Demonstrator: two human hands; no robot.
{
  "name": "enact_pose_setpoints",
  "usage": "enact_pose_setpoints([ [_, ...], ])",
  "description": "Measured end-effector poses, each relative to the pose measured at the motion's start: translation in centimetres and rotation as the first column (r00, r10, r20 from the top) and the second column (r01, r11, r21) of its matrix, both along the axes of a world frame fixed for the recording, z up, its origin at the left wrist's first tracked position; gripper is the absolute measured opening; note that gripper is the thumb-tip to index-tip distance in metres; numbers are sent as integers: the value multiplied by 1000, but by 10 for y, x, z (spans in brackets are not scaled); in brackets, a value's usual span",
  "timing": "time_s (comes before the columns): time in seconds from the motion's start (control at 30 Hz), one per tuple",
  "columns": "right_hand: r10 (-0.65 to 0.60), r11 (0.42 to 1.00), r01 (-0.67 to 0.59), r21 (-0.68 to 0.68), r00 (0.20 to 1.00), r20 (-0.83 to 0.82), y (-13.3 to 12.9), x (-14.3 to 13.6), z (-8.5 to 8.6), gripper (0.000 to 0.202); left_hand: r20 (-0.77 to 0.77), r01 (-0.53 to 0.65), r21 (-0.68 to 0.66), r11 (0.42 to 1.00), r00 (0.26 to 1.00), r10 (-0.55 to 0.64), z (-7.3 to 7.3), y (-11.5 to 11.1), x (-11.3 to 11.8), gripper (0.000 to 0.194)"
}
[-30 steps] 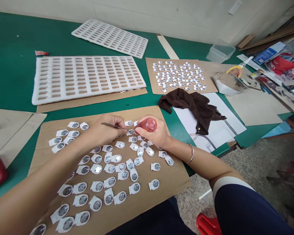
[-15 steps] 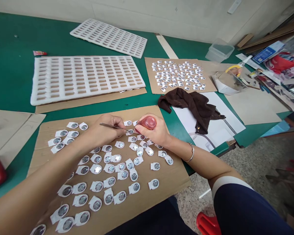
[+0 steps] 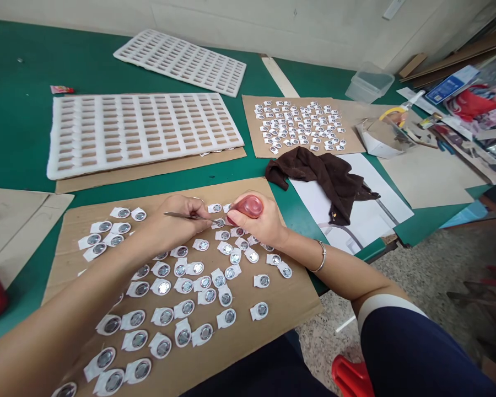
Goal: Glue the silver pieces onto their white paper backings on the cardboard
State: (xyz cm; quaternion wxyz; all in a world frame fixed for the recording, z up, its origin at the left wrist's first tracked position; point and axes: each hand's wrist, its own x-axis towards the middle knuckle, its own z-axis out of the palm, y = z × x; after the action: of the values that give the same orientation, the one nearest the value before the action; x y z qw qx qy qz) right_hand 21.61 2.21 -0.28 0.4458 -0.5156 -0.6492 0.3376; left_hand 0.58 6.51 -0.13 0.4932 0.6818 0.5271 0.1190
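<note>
My left hand [image 3: 186, 212] is closed on slim metal tweezers [image 3: 179, 215], their tip at a small white tab with a round silver disc [image 3: 218, 223]. Wrapped round a shiny red, bottle-like object with a rounded end [image 3: 250, 205], my right hand [image 3: 262, 223] works beside the same piece; the object's lower end is hidden by the fingers. Several similar white tabs with silver discs [image 3: 206, 296] lie in loose rows on a brown cardboard sheet [image 3: 248, 342] under both hands. My left forearm hides some of them.
Behind the sheet lie a white slotted foam tray [image 3: 143, 160] and a second one [image 3: 182, 60]. Another cardboard [image 3: 254, 132] bears more discs. A brown cloth [image 3: 322, 171], a clear plastic box [image 3: 370, 85] and yellow-handled scissors [image 3: 392, 113] are to the right.
Almost nothing differs. The view has shifted slightly; both hands keep the same hold at the same white tab.
</note>
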Motion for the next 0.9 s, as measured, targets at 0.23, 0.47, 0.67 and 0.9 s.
enact_pose_setpoints([
  [0.23, -2, 1000, 2, 26, 1000, -15, 1, 0, -1, 24, -1, -4, -28, 1000, 1000, 4, -2, 0, -1, 13],
  [0.47, -6, 1000, 6, 22, 999, -32, 1, 1, 0, 24, 17, 10, 7, 1000, 1000, -10, -5, 1, -3, 14],
  [0.67, -2, 1000, 2, 14, 1000, -3, 0, 0, 2, 24, 8, 9, -8, 1000, 1000, -9, -5, 0, -4, 14],
  [0.9, -13, 1000, 13, 19, 1000, 5, 2, 1, -1, 26, -3, 7, 6, 1000, 1000, -7, -2, 0, -2, 15],
])
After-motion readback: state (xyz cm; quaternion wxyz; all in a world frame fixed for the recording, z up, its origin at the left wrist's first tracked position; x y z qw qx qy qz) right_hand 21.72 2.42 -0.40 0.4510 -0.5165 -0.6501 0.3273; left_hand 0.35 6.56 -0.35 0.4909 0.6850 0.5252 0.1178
